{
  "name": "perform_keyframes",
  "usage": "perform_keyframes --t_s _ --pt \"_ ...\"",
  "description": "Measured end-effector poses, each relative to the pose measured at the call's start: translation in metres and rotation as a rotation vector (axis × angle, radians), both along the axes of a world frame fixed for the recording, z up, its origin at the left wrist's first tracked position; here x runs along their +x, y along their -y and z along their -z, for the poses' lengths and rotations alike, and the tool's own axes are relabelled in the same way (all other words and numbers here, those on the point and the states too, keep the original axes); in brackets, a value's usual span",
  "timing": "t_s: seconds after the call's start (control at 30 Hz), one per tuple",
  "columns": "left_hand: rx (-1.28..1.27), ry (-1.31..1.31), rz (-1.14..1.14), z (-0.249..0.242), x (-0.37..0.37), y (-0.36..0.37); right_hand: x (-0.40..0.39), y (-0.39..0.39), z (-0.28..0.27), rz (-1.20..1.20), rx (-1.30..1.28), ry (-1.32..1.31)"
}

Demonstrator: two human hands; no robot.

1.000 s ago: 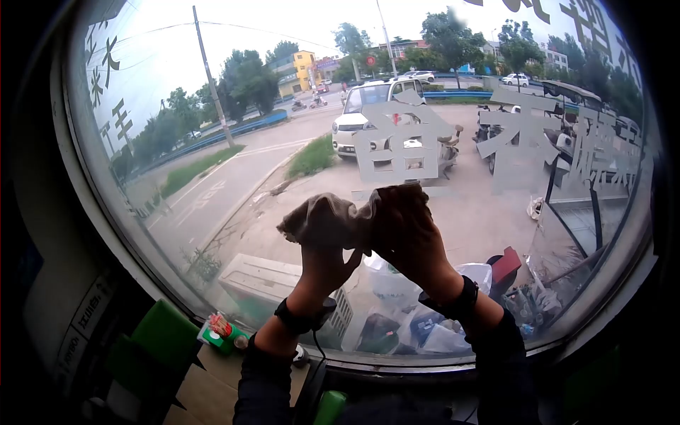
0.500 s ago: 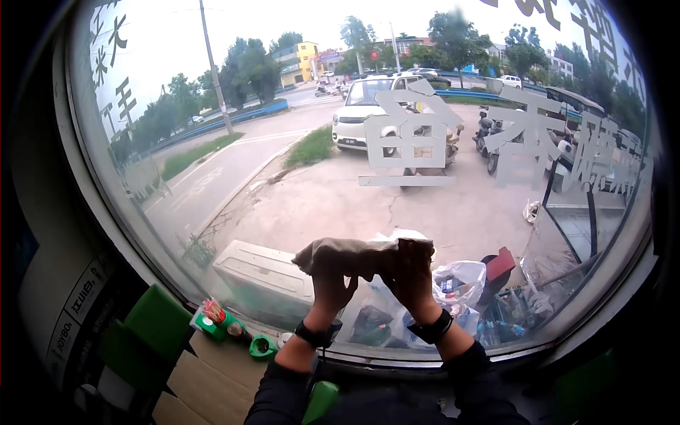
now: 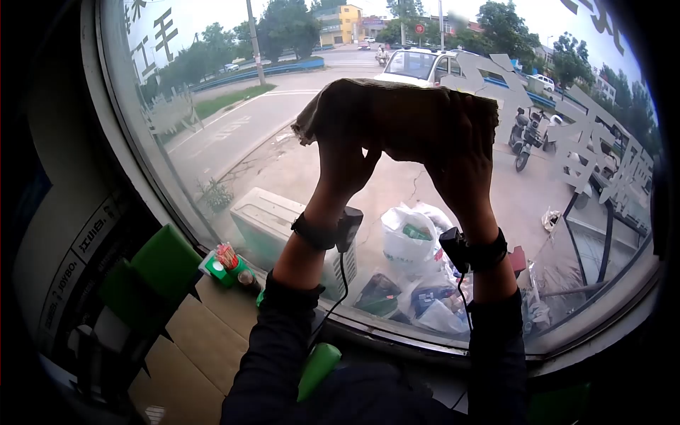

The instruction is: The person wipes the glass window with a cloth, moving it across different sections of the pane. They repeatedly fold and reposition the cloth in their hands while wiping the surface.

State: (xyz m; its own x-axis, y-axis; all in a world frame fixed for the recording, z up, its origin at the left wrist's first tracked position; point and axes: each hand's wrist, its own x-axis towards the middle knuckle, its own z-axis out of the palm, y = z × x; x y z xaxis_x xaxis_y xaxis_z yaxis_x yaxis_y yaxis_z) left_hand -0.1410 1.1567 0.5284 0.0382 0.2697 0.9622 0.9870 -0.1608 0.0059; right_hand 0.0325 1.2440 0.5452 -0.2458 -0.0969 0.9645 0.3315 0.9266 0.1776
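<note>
A folded greyish-brown cloth (image 3: 397,117) spans both my hands in front of the large window (image 3: 283,159). My left hand (image 3: 343,163) is closed on the left part of the cloth, with its frayed end hanging beyond the fingers. Near the other end, my right hand (image 3: 464,156) grips it, fingers up over the fabric. The cloth overlaps the pane in this view, and its folds hide most of my fingertips. Each wrist carries a black strap with a small dark device and a cable.
Below left stands a brown table (image 3: 212,333) with a green holder of toothpicks (image 3: 227,258). Green chairs (image 3: 166,258) are beside it. Pale lettering (image 3: 602,142) sticks to the glass. Outside are a white box-shaped unit (image 3: 269,212), bags of rubbish (image 3: 411,237) and parked vehicles.
Both hands have moved up with the cloth, which now appears higher and larger and covers part of the street. My head view has tilted and shifted, so the outdoor scene sits higher.
</note>
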Motion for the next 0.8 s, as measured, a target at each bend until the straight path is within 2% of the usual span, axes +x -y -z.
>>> perform_keyframes --t_s 0.1,0.13,0.17,0.2,0.23,0.27,0.3,0.37,0.43,0.5,0.57,0.63,0.7,0.73,0.8 --pt "0.097 0.024 -0.067 0.018 0.008 -0.008 0.001 -0.003 0.011 -0.021 -0.072 0.024" --pt "0.043 0.034 -0.075 0.036 0.010 -0.009 0.005 -0.003 0.025 0.011 -0.097 0.063" --pt "-0.009 0.049 -0.080 0.057 0.011 -0.009 0.003 -0.004 0.049 0.154 -0.096 0.097" --pt "-0.086 0.120 -0.023 0.084 0.013 -0.008 0.005 -0.006 0.072 0.149 -0.121 0.142" --pt "-0.164 0.195 0.035 0.107 0.016 -0.006 0.008 -0.002 0.089 0.154 -0.298 0.300" --pt "-0.178 0.177 0.028 0.122 0.022 0.001 0.009 -0.007 0.123 0.121 -0.120 0.206" --pt "-0.193 0.160 0.019 0.132 0.024 0.006 0.012 -0.008 0.145 0.123 -0.128 0.263" --pt "-0.316 0.161 0.078 0.133 0.010 0.008 0.011 -0.006 0.151 0.141 -0.140 0.265" --pt "-0.071 0.006 0.005 0.100 0.006 0.007 0.011 -0.001 0.119 0.061 -0.131 0.300" --pt "0.029 -0.035 0.026 0.055 -0.009 0.003 0.004 0.004 0.071 -0.003 -0.112 0.252" --pt "-0.003 0.016 0.141 0.009 -0.026 -0.001 -0.003 0.008 0.015 0.009 -0.066 0.177" --pt "0.038 -0.122 0.021 -0.024 -0.038 0.003 -0.019 -0.002 -0.018 0.034 0.055 0.038" --pt "0.001 -0.059 -0.003 -0.025 -0.036 0.008 -0.028 -0.001 -0.028 0.061 0.115 -0.030" --pt "0.037 -0.093 -0.099 -0.011 -0.039 0.004 -0.029 0.000 -0.023 0.057 0.065 -0.021" --pt "0.064 -0.027 -0.087 0.026 -0.030 0.005 -0.028 0.001 0.007 0.040 -0.081 0.060"
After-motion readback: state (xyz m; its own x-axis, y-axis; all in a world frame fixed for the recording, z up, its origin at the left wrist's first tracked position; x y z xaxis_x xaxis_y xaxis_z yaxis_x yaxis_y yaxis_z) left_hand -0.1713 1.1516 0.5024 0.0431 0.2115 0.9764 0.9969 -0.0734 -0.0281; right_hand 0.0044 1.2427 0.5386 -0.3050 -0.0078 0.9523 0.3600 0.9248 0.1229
